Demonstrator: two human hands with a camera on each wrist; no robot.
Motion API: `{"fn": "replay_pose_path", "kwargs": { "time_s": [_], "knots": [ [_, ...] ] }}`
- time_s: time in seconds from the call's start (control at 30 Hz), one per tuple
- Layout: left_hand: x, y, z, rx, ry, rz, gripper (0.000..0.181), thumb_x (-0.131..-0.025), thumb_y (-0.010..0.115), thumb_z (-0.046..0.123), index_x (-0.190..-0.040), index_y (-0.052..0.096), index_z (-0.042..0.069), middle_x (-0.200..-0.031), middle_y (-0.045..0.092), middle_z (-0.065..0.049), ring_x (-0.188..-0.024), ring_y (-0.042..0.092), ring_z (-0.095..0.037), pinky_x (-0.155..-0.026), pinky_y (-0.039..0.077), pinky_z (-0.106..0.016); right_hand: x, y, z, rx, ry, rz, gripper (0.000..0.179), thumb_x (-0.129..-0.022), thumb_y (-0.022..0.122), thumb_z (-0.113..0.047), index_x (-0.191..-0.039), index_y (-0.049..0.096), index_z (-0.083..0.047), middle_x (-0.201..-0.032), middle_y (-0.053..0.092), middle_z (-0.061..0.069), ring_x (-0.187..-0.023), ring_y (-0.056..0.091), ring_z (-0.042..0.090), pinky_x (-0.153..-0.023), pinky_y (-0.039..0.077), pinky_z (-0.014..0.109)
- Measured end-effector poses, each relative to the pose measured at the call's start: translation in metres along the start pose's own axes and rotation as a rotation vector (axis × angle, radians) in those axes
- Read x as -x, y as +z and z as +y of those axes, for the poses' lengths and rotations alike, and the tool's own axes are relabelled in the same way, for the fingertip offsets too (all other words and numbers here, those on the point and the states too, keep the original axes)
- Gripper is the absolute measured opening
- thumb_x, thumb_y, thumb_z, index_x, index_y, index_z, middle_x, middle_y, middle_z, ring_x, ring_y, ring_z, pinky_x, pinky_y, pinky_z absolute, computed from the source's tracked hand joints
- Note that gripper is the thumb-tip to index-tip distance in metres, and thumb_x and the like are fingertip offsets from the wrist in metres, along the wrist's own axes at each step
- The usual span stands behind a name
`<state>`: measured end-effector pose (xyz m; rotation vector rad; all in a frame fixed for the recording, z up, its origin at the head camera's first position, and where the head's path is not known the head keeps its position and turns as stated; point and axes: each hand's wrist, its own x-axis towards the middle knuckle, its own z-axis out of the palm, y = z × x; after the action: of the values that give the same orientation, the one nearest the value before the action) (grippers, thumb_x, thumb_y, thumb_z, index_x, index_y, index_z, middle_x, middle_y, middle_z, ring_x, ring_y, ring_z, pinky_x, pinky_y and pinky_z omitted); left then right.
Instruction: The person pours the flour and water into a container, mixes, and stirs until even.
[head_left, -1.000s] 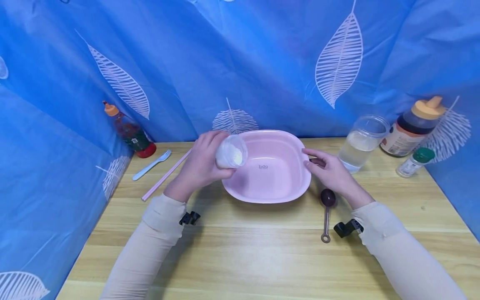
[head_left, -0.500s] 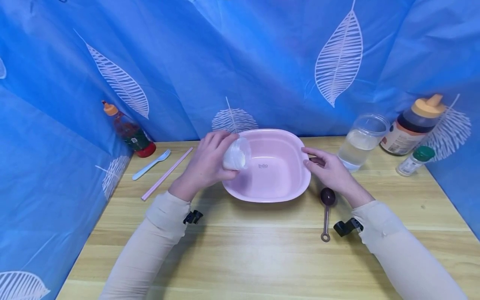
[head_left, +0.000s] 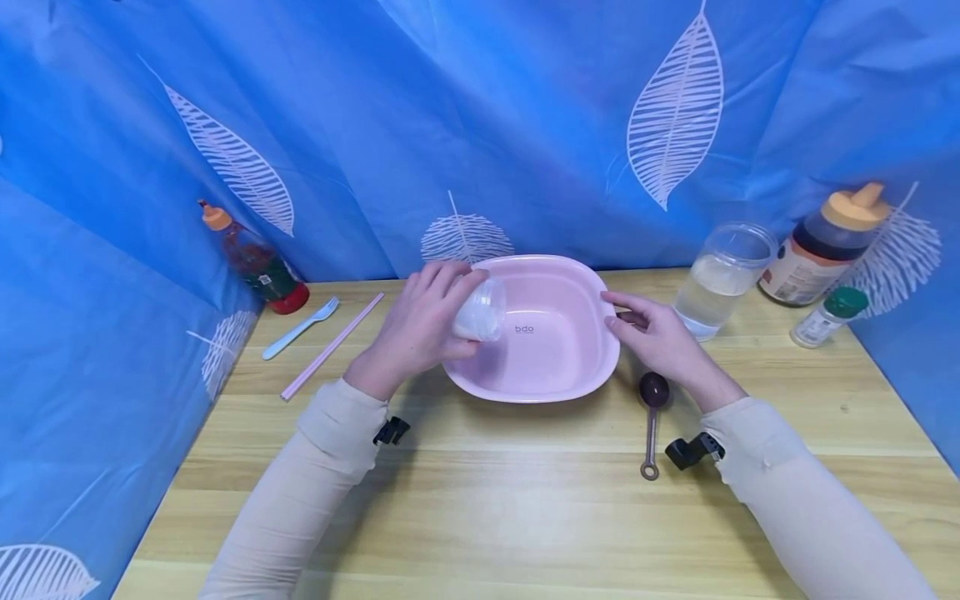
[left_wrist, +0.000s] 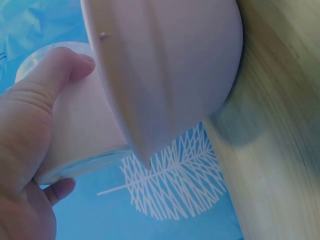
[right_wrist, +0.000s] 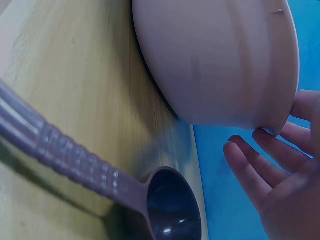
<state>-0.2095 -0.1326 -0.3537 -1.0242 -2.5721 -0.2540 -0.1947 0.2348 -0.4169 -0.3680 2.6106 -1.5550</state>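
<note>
My left hand (head_left: 420, 325) grips a clear jar (head_left: 482, 312) of white contents, tipped over the left side of a pink wash basin (head_left: 558, 358). In the left wrist view the thumb lies along the jar (left_wrist: 87, 120), which is partly hidden by the basin wall (left_wrist: 170, 70). On the other side, my right hand (head_left: 660, 337) holds the basin's right rim, thumb and fingers on either side of it in the right wrist view. A dark brown long-handled scoop (head_left: 651, 425) lies on the table just below this hand.
Left on the wooden table are a red sauce bottle (head_left: 262, 267), a light blue fork (head_left: 300, 329) and pink chopsticks (head_left: 333, 346). At the right stand a clear jar of liquid (head_left: 720, 283), a yellow-capped squeeze bottle (head_left: 817, 250) and a green-capped shaker (head_left: 828, 317). Blue cloth (head_left: 525, 125) hangs behind.
My left hand has shifted slightly right and tipped the jar further towards the basin, so its mouth now faces away from the head view. The right hand has stayed at the rim.
</note>
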Motion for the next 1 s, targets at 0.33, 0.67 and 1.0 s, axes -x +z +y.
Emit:
{"fn": "replay_pose_path", "kwargs": {
  "time_s": [0.33, 0.67, 1.0],
  "knots": [
    [-0.0007, -0.0008, 0.0018, -0.072, 0.034, -0.007, 0.098, -0.074, 0.097, 0.045, -0.154, 0.05, 0.015, -0.146, 0.058, -0.015, -0.134, 0.052, -0.038, -0.101, 0.054, -0.053, -0.0007, -0.0005, -0.0006, 0.026, 0.026, 0.003, 0.055, -0.111, 0.062, -0.026, -0.161, 0.05, -0.006, -0.162, 0.053, 0.023, -0.141, 0.061, 0.043, -0.096, 0.051, 0.007],
    [-0.0003, 0.0009, 0.0016, -0.084, 0.049, -0.003, 0.098, -0.074, 0.098, 0.048, -0.154, 0.05, 0.015, -0.147, 0.057, -0.015, -0.135, 0.052, -0.039, -0.102, 0.054, -0.053, 0.0003, -0.0009, -0.0002, 0.045, 0.041, 0.001, 0.056, -0.111, 0.062, -0.028, -0.162, 0.049, -0.008, -0.163, 0.053, 0.022, -0.141, 0.061, 0.041, -0.103, 0.055, 0.018],
    [-0.0014, 0.0004, 0.0036, -0.085, 0.058, 0.016, 0.099, -0.072, 0.1, 0.047, -0.152, 0.052, 0.015, -0.145, 0.058, -0.015, -0.134, 0.053, -0.039, -0.102, 0.054, -0.052, 0.0017, 0.0001, -0.0015, 0.065, 0.036, 0.005, 0.056, -0.111, 0.061, -0.029, -0.162, 0.049, -0.008, -0.163, 0.052, 0.022, -0.141, 0.061, 0.042, -0.11, 0.055, 0.041]
  ]
}}
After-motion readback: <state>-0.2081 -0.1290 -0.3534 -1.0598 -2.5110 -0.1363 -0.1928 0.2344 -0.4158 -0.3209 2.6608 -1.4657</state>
